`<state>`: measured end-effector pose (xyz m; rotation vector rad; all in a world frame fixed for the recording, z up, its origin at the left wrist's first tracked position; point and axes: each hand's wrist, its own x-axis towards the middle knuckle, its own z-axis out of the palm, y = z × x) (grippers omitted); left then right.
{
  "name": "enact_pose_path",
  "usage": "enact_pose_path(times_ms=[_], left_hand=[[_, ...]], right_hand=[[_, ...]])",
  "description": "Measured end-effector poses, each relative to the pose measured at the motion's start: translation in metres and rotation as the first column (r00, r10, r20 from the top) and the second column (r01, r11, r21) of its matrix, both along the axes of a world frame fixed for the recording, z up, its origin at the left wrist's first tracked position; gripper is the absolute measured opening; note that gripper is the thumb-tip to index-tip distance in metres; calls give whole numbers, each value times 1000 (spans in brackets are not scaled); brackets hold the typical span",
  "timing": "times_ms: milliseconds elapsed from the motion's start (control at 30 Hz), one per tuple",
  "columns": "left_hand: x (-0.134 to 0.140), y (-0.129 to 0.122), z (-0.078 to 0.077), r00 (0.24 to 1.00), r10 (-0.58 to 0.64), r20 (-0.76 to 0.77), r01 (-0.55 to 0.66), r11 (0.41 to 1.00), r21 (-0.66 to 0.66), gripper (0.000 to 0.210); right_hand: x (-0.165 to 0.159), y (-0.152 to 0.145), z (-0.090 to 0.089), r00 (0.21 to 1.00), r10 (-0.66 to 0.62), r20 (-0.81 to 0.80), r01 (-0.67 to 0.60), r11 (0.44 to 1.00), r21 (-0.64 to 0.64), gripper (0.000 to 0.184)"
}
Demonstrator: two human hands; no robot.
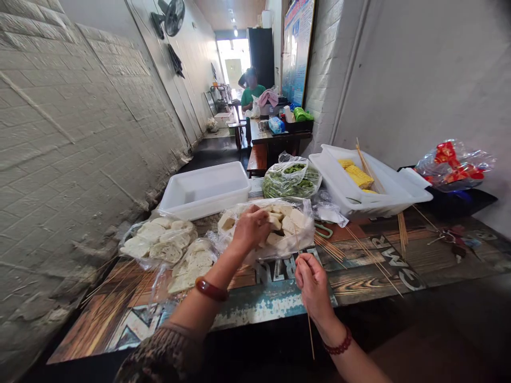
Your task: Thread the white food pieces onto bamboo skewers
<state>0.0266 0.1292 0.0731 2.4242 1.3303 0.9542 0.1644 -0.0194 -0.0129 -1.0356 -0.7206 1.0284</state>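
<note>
My left hand [252, 226] reaches into an open clear plastic bag [301, 242] of pale, spongy cut pieces [293, 221]. Its fingers curl down and close on one of the pieces; the fingertips are partly hidden. Just right of the bag, my right hand [312, 279] pinches a thin bamboo skewer [311, 335], whose upper end points toward the pieces and whose lower end sticks out below the hand. To the left lie two more bags of pale pieces, a larger bag [159, 239] and a smaller bag [194, 263].
Behind the bags stand a white tub [205, 186], a bag of green vegetables [291, 178] and a white tub [383, 205] with corn. Loose skewers [329, 249] and green-handled scissors [323, 230] lie at right. More skewers [120, 284] spread at left. A person [252, 93] sits farther back.
</note>
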Motion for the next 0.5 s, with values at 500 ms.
enact_pose_path(times_ms=[500], left_hand=[[-46,-91,24,364,418,832,502,664,-554,45]], right_hand=[[2,-5,-3,999,38,16,-38,999,-4,25]])
